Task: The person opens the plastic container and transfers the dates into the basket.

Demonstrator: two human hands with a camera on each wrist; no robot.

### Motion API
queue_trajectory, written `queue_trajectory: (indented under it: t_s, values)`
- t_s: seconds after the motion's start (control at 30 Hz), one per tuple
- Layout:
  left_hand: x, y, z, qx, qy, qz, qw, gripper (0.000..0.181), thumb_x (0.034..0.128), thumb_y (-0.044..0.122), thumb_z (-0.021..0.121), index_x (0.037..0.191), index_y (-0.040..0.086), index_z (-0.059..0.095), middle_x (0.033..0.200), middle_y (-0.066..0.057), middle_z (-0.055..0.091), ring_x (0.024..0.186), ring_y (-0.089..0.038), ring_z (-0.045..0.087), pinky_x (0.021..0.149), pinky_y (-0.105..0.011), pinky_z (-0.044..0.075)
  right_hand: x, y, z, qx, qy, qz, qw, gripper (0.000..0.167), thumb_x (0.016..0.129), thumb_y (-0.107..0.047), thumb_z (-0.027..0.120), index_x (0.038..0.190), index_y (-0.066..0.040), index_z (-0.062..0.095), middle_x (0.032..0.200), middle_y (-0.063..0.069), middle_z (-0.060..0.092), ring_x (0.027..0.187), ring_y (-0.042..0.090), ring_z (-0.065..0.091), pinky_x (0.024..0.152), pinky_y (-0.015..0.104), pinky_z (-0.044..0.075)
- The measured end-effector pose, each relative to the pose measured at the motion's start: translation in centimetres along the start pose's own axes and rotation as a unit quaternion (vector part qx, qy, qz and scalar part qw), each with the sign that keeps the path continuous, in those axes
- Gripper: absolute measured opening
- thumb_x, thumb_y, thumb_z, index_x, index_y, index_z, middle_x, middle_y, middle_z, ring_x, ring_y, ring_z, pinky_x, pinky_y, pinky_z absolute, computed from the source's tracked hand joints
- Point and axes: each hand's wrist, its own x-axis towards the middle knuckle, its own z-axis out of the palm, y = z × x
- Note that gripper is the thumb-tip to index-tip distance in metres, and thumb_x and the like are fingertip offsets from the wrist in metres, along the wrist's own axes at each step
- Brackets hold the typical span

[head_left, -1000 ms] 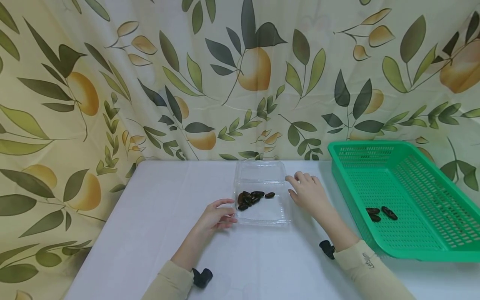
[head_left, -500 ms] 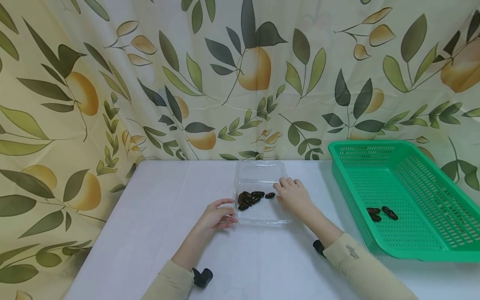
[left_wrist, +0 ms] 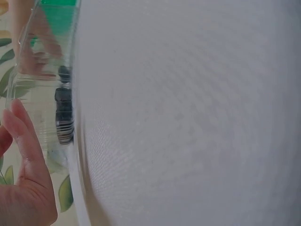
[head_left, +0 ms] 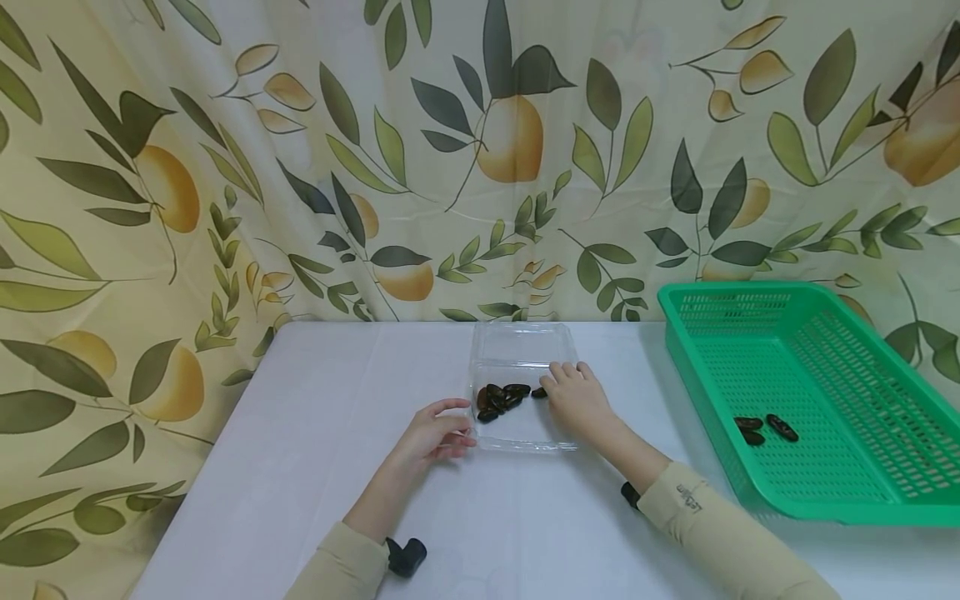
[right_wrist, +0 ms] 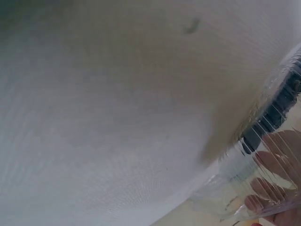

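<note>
Right-hand grip is def nearer: small dark glossy oval piece sits in clear plastic box, just left of its fingertips, long axis approx sideways, partly hidden. Can't tell if it's pinched tbh. Left-hand grip: fingers apart, next to box.

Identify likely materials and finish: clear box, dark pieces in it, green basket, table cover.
Clear box: thin plastic, glossy; see-through, glints along edges.
Dark pieces: smooth, shiny near-black surface with highlights; material unclear.
Green basket: probably molded plastic, satin; uniform color, regular perforations.
Table cover: probably fabric, matte white; faint creases, no sharp reflections.
</note>
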Motion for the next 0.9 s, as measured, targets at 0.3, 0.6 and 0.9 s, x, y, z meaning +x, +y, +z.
queue_trajectory:
  t_s: [0.3,0.6,0.9]
  values:
    - [-0.10,0.01,0.15,0.001,0.007,-0.001,1.0000,0.046,0.0846,0.006,0.061,0.129,0.003,0.047,0.073,-0.002,0.061,0.063,-0.014,0.065,0.053,-0.023,0.053,0.10,-0.28,0.08,-0.005,-0.029,0.001,0.9996,0.020,0.084,-0.016,0.060,0.099,-0.004,0.062,0.103,0.011,0.052,0.098,0.029,0.048,0.093,0.048,0.036]
    - [0.05,-0.09,0.12,0.000,0.005,-0.002,1.0000,0.046,0.0846,0.007,0.061,0.128,0.003,0.048,0.074,-0.003,0.062,0.064,-0.014,0.065,0.052,-0.022,0.053,0.15,-0.40,0.46,0.021,-0.015,0.001,0.9997,0.015,0.083,-0.015,0.062,0.093,-0.004,0.063,0.096,0.011,0.052,0.094,0.030,0.049,0.092,0.051,0.034]
    - [0.13,-0.06,0.09,0.007,0.007,-0.001,1.0000,0.045,0.0844,0.007,0.061,0.127,0.004,0.049,0.076,-0.003,0.062,0.065,-0.015,0.066,0.054,-0.023,0.053,0.43,-0.56,0.65,0.008,-0.030,0.011,0.9995,0.021,0.082,-0.023,0.066,0.094,-0.006,0.065,0.100,0.010,0.054,0.096,0.028,0.049,0.093,0.050,0.034]
